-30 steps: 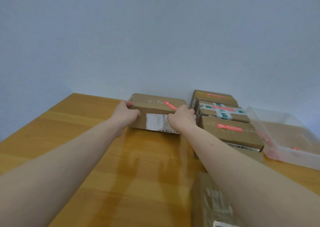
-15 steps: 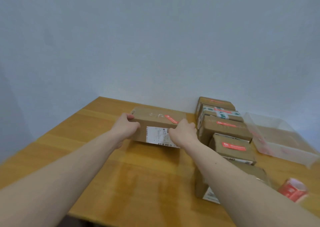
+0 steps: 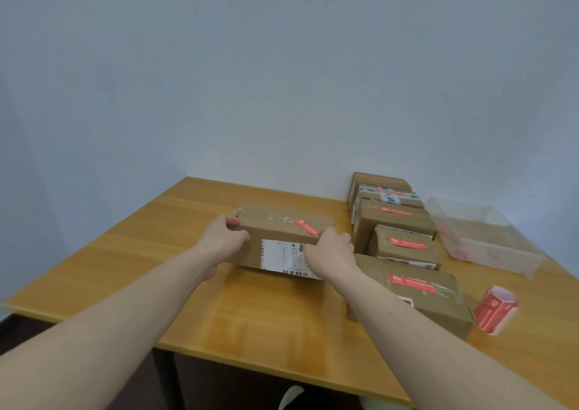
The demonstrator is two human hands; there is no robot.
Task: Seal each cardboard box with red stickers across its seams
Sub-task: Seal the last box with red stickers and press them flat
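We've got both hands on the cardboard box (image 3: pixel 282 240) out in the middle of the table (image 3: pixel 131 253): our left hand (image 3: pixel 224 237) curls round its left end, our right hand (image 3: pixel 329 253) grips the near right corner. A red sticker (image 3: pixel 308 227) lies on its top. To the right runs a row of stickered boxes (image 3: pixel 404 246), then the sticker roll (image 3: pixel 496 309) and a clear tray (image 3: pixel 488 243).

White shipping label (image 3: pixel 283 257) on held cardboard box (image 3: pixel 275 234) — barcode and print blurred, nothing legible
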